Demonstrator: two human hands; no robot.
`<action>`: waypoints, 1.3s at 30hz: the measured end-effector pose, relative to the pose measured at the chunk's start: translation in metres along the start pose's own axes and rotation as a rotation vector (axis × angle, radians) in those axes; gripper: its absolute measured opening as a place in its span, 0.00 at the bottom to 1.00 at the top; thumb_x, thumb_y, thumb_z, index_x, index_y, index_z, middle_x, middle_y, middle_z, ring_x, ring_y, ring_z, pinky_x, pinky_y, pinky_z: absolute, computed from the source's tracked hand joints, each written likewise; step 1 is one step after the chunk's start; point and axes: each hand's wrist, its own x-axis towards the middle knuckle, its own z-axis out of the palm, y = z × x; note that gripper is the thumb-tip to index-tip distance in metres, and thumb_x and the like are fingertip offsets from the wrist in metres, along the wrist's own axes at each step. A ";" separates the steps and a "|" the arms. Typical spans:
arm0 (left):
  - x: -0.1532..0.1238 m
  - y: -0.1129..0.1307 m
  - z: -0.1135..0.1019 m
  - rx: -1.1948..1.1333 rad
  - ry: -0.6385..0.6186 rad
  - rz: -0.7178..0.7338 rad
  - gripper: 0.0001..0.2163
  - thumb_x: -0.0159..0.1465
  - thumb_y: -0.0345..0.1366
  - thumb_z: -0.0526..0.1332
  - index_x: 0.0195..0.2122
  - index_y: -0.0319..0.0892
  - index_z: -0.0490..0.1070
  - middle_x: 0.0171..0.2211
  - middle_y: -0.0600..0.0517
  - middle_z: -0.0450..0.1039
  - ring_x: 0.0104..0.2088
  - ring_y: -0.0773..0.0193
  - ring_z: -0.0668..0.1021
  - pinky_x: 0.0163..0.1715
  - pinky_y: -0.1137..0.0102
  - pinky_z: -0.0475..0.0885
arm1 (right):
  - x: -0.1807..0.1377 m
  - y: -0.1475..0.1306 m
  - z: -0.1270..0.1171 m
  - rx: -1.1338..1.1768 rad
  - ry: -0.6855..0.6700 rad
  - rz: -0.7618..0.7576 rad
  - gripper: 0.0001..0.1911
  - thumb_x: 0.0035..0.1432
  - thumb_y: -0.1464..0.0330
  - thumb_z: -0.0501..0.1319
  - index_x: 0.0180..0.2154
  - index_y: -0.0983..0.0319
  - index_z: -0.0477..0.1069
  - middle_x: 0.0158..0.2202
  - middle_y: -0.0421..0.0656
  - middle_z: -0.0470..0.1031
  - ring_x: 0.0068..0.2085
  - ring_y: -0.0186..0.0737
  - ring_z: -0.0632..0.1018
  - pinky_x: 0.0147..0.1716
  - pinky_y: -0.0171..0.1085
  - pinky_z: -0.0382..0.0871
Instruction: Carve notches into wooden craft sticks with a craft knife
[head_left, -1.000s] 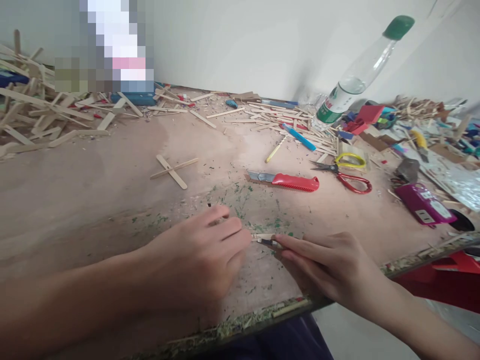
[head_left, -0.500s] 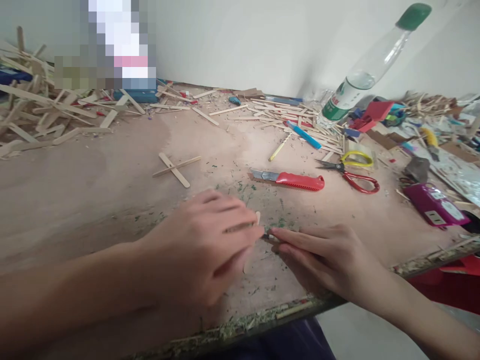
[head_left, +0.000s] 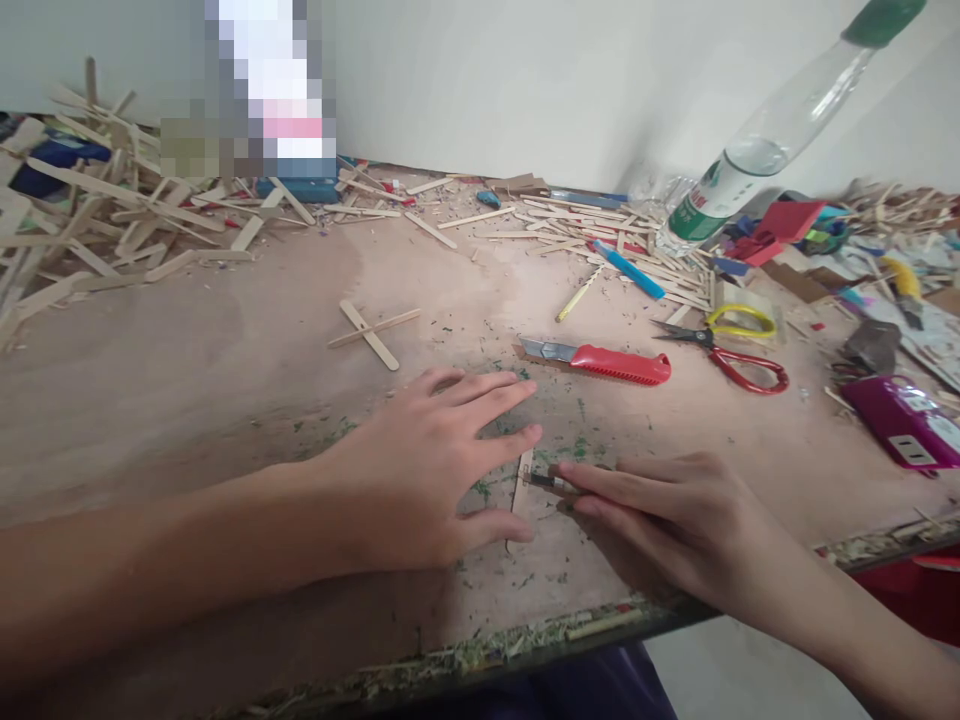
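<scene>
While both hands work, a red knife (head_left: 607, 362) lies beyond.

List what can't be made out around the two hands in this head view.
- The tool under the right hand: only a dark tip shows; fingers cover the rest.
- The wooden stick: its lower end is hidden by the left hand thumb.
- Whether the tip touches the stick: too small to tell.
- The bottle: its cap is cut off by the top edge.
</scene>
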 end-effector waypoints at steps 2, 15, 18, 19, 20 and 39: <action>0.000 0.000 0.000 -0.004 -0.012 -0.006 0.31 0.73 0.63 0.57 0.67 0.46 0.73 0.75 0.40 0.60 0.73 0.43 0.66 0.68 0.42 0.63 | 0.002 0.000 0.000 -0.006 -0.001 -0.010 0.15 0.76 0.70 0.62 0.59 0.62 0.79 0.40 0.44 0.87 0.29 0.33 0.83 0.26 0.34 0.68; -0.002 -0.001 0.001 -0.019 -0.023 -0.019 0.32 0.74 0.63 0.56 0.68 0.46 0.72 0.75 0.39 0.59 0.74 0.43 0.64 0.70 0.42 0.60 | 0.011 -0.005 0.003 -0.060 -0.014 -0.035 0.12 0.75 0.71 0.62 0.56 0.63 0.80 0.33 0.40 0.84 0.27 0.34 0.80 0.26 0.36 0.66; -0.002 -0.001 0.001 -0.021 -0.021 -0.016 0.32 0.74 0.64 0.56 0.68 0.46 0.72 0.75 0.39 0.59 0.74 0.43 0.65 0.70 0.41 0.60 | 0.011 -0.005 0.003 -0.049 -0.012 -0.036 0.12 0.74 0.71 0.63 0.56 0.63 0.80 0.33 0.40 0.84 0.26 0.34 0.80 0.26 0.35 0.66; -0.002 -0.001 0.001 -0.022 -0.021 -0.015 0.32 0.74 0.64 0.56 0.68 0.46 0.72 0.75 0.39 0.60 0.74 0.42 0.65 0.70 0.41 0.60 | 0.010 -0.005 0.002 -0.039 -0.006 -0.034 0.13 0.74 0.72 0.63 0.56 0.64 0.80 0.34 0.41 0.85 0.26 0.33 0.80 0.26 0.35 0.66; -0.002 -0.001 0.001 -0.025 -0.021 -0.014 0.33 0.73 0.64 0.57 0.68 0.46 0.72 0.75 0.39 0.60 0.74 0.42 0.65 0.70 0.41 0.59 | 0.009 -0.004 0.001 -0.032 -0.004 -0.032 0.13 0.74 0.72 0.63 0.57 0.64 0.80 0.34 0.41 0.85 0.26 0.33 0.80 0.25 0.34 0.66; 0.001 -0.002 -0.002 -0.048 -0.062 -0.020 0.32 0.72 0.63 0.59 0.68 0.45 0.72 0.75 0.38 0.59 0.75 0.41 0.64 0.72 0.42 0.58 | 0.007 -0.005 -0.007 -0.054 -0.051 0.006 0.14 0.76 0.69 0.61 0.58 0.61 0.80 0.35 0.40 0.85 0.27 0.31 0.81 0.24 0.34 0.66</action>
